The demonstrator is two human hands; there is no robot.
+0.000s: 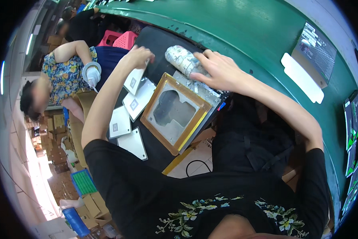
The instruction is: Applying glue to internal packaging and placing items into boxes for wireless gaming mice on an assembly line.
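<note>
Right hand (221, 71) — mottled roll (181, 58) just left, touching.

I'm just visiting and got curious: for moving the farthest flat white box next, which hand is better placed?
Probably the left hand: it is right at the upper end of that white box. The right hand is at the mottled roll, farther from that box.
</note>
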